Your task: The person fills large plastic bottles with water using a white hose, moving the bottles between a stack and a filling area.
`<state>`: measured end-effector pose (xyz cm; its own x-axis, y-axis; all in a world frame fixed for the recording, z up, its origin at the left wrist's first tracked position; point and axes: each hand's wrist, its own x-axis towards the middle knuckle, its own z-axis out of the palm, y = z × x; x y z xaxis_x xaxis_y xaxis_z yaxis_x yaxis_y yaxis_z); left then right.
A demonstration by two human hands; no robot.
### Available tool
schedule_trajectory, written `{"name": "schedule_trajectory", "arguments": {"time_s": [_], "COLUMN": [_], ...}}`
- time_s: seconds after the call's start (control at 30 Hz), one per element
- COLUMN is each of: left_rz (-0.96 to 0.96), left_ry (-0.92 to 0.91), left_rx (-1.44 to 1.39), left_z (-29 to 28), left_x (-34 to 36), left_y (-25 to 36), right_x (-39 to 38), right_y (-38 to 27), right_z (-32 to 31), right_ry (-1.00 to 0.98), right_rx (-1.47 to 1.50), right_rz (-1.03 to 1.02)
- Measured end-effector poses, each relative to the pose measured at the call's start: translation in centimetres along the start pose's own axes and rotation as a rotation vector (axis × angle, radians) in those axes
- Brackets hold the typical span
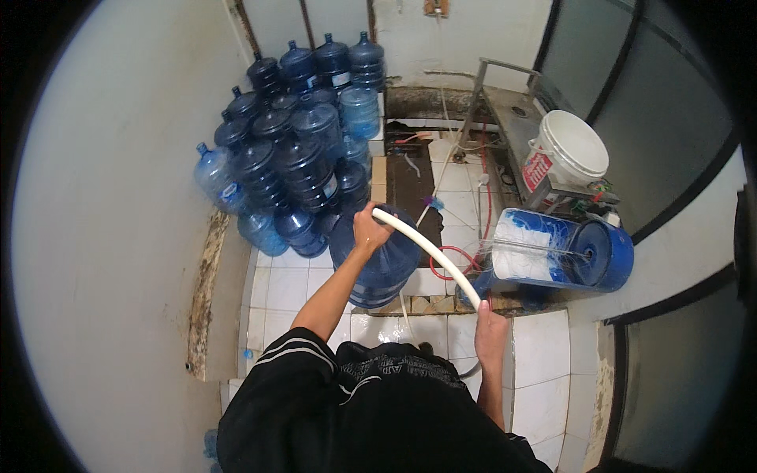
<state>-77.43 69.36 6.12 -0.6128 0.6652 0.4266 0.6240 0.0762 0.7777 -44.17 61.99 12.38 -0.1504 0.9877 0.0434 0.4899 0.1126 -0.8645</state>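
Tiled floor (540, 347), pale wall (134, 197), blue jugs (317, 126) piled up. Left hand (371, 230) and right hand (490, 331): fingers wrapped round a cream hose (430, 249).

Upper left: large stack of blue water jugs (315, 118), several tiers high, necks up, few paler than rest. Upper right: steel counter (511, 106) bearing open white plastic bucket (542, 167) with red label. Below bucket, right: blue drum (619, 252) on its side, cut open, whitish inside. Red hose (488, 185) running down near counter, looping beside drum. White tile floor (288, 288). Far right: dark-framed frosted glass panels (670, 110).
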Motion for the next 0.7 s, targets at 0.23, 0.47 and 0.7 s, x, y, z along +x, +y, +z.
{"name": "schedule_trajectory", "arguments": {"time_s": [0.23,0.47,0.7], "left_rz": [-0.313,-0.472,-0.596], "left_ry": [0.041,0.273,0.224], "left_rx": [0.229,0.301,0.410], "left_z": [-3.2,-4.1,-4.8], "left_x": [-5.4,-10.2,-13.2], "left_y": [-3.3,-6.5,-7.1], "right_x": [0.3,1.6,1.6], "right_y": [1.1,3.0,4.2], "right_z": [2.0,3.1,4.2], "right_ry": [-0.229,-0.376,-0.507], "right_rx": [-0.061,-0.152,-0.194], "right_rz": [-0.032,-0.080,-0.064]}}
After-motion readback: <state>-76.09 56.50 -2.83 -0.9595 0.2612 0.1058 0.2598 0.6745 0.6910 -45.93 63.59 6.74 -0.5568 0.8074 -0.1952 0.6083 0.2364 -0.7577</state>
